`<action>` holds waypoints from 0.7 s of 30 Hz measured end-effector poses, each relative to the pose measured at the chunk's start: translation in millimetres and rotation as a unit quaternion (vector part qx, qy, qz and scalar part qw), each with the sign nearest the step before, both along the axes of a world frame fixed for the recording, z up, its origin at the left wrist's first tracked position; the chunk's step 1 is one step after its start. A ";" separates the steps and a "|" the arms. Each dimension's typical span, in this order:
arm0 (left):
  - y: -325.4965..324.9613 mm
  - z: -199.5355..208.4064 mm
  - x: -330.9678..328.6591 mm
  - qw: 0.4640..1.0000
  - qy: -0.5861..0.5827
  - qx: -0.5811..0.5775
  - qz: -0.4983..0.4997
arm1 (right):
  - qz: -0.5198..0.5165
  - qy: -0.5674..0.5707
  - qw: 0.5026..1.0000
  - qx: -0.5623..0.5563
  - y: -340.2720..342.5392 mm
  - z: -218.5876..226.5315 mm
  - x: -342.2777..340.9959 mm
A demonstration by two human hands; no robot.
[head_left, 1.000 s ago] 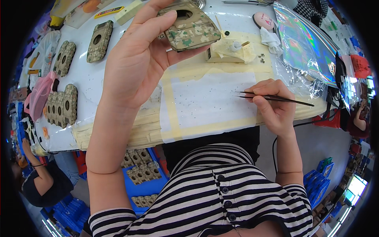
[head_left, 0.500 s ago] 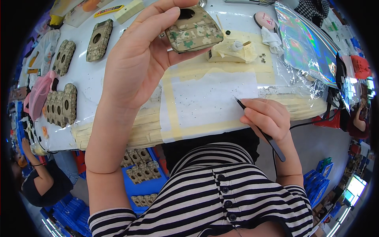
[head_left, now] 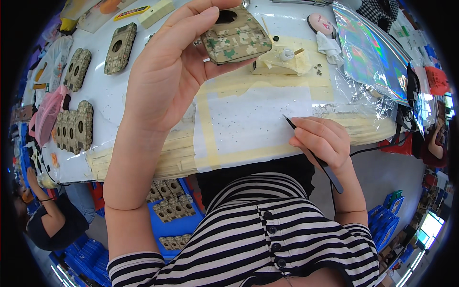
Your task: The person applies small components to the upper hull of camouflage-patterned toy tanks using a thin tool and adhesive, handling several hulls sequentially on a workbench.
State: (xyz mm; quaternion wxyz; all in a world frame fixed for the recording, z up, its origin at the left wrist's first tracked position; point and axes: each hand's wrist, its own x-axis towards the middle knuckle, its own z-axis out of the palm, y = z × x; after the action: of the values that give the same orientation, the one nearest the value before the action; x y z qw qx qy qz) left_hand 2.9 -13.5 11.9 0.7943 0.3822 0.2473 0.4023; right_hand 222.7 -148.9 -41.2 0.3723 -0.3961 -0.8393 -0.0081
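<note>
My left hand is raised over the table, its fingers and thumb closed on a camouflage toy tank hull with a round hole in its top. Lower on the right, my right hand pinches black tweezers. Their fine tips point up and left over a white paper sheet scattered with tiny specks. Whether the tips hold a speck is too small to tell. Behind the sheet, a small white-capped bottle sits on a block wrapped in yellowish tape.
More camouflage hulls stand at the table's left, beside a pink mesh object. Shiny iridescent film and a white cloth lie at the right. A blue tray of hulls is below the table edge. Another person is at lower left.
My right hand and the tweezers have shifted slightly up and to the left over the paper. The left hand and its hull have barely moved.
</note>
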 end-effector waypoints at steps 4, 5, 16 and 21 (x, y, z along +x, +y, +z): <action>-0.9 1.0 0.2 1.000 -0.004 0.002 -0.001 | 0.003 0.001 1.000 0.003 0.6 -0.2 -0.1; -1.1 1.2 -0.2 1.000 -0.001 0.001 0.002 | 0.003 0.002 1.000 0.004 0.6 -0.4 -0.1; -0.9 1.5 0.8 1.000 -0.001 0.003 0.000 | -0.008 0.009 1.000 0.001 -0.6 -1.3 0.7; -0.5 1.2 0.0 1.000 0.004 0.002 -0.001 | -0.007 0.008 1.000 0.001 -0.5 -1.6 0.2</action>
State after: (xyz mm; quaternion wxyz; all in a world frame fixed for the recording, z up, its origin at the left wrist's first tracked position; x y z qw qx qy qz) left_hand 2.9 -14.0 13.1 0.7933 0.3854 0.2493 0.4000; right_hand 222.9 -149.4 -42.8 0.3797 -0.4012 -0.8335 -0.0083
